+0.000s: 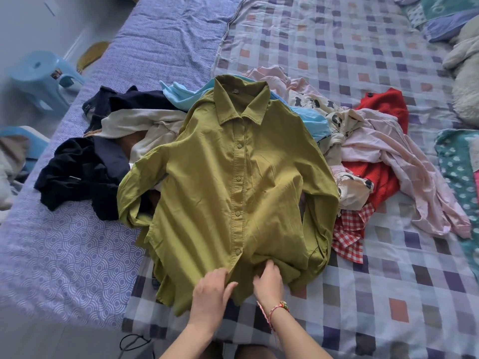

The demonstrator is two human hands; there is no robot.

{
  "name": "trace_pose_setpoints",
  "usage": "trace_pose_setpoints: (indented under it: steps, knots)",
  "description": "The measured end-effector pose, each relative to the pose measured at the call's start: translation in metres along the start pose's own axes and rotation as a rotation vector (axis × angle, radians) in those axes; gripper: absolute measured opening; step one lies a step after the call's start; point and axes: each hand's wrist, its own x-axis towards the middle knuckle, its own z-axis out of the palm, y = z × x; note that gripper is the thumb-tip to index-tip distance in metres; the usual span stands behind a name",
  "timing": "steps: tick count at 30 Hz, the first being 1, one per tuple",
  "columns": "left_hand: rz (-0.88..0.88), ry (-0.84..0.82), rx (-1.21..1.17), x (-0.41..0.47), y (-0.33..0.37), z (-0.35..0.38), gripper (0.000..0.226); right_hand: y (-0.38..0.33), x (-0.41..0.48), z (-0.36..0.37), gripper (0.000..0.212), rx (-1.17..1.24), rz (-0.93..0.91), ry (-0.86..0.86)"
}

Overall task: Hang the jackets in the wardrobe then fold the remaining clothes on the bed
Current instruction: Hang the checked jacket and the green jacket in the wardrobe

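Folding barely started | green shirt [233,177] flat on bed [388,268] | left hand [211,291], right hand [268,283] pinch its hem | clothes pile [375,143] not folded

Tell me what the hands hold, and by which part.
Both the left hand and right hand grip the olive-green shirt at its bottom hem, either side of the button placket.

Your arms, noted at 6 o'clock of the view: both forearms are bare from the wrist to the frame edge. Left hand [211,288]: bare, wrist included. Right hand [268,282]: a bracelet [276,309] of thin red and pink cords wraps the wrist. A small bead [284,304], red, green and gold, sits on its 1 o'clock side. A pink-and-white braided tail [263,316] runs off toward 7 o'clock.
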Motion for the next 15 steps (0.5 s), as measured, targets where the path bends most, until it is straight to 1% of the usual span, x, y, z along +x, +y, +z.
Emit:
trace_pose_setpoints:
  steps: [2, 3, 4, 6, 7, 8, 10, 12, 14, 15]
  knots:
    - [-0.091, -0.161, 0.015, -0.004, 0.005, -0.002, 0.040, 0.000, 0.008, 0.001, 0.030, 0.068, 0.045, -0.034]
    - [-0.159, -0.224, 0.013, -0.004, 0.008, -0.005, 0.039, -0.001, 0.012, 0.000, 0.028, 0.141, 0.093, -0.031]
    - [-0.227, -0.278, 0.008, -0.004, 0.013, -0.007, 0.034, -0.002, 0.015, -0.002, 0.028, 0.233, 0.161, -0.023]
    - [-0.330, -0.312, -0.071, -0.008, 0.018, -0.002, 0.025, -0.004, 0.022, -0.003, 0.029, 0.397, 0.285, -0.021]
    - [-0.360, -0.347, -0.105, -0.010, 0.020, -0.001, 0.026, -0.005, 0.025, -0.003, 0.029, 0.435, 0.317, -0.040]
    - [-0.390, -0.369, -0.132, -0.011, 0.021, 0.000, 0.031, -0.006, 0.026, -0.002, 0.029, 0.457, 0.337, -0.066]
    - [-0.467, -0.370, -0.236, -0.012, 0.022, 0.000, 0.038, -0.007, 0.028, 0.000, 0.029, 0.459, 0.350, -0.086]
    - [-0.538, -0.355, -0.309, -0.012, 0.021, 0.001, 0.037, -0.009, 0.028, -0.004, 0.031, 0.442, 0.334, -0.039]
    - [-0.593, -0.366, -0.336, -0.014, 0.019, 0.002, 0.035, -0.008, 0.028, -0.007, 0.030, 0.362, 0.269, 0.000]
    - [-0.603, -0.371, -0.347, -0.014, 0.018, 0.001, 0.035, -0.007, 0.028, -0.008, 0.029, 0.297, 0.220, -0.031]
